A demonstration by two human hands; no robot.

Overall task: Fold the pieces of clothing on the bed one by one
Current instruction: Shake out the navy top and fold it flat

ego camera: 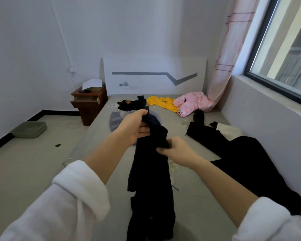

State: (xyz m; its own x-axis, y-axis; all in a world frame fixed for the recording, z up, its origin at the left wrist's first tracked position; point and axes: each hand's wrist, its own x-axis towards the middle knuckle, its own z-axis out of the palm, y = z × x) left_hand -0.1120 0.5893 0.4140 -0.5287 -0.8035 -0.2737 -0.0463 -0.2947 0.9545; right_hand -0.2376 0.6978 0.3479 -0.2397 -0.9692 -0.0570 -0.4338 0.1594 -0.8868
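The bed (174,117) is taking up the middle of the room, its flat grey sheet, faintly printed with pale flowers, running up to a white headboard (155,66) with a grey zigzag stripe. Plain white walls are closing in the far end and the left. A window (283,49) and a pink striped curtain (231,54) are standing along the right, where the bed is lying tight against the wall. The bare floor (33,162) is giving open room along the bed's left edge.

A large black garment (247,162) is lying spread and rumpled on the right side of the bed. A dark navy garment (151,180), soft and limp, is hanging in a long narrow column over the bed's middle. The left hand (134,127) is gripping its bunched top, fingers curled round the cloth. The right hand (177,151) is pinching a fold just below, fingers closed on it.

A brown wooden nightstand (89,106) is standing beside the headboard. A shallow green tray (29,129) is sitting on the floor by the left wall. Near the headboard, a puffy pink jacket (193,102), a yellow shirt (163,102), a small black garment (132,104) and a fuzzy grey garment (116,120) are lying unfolded.
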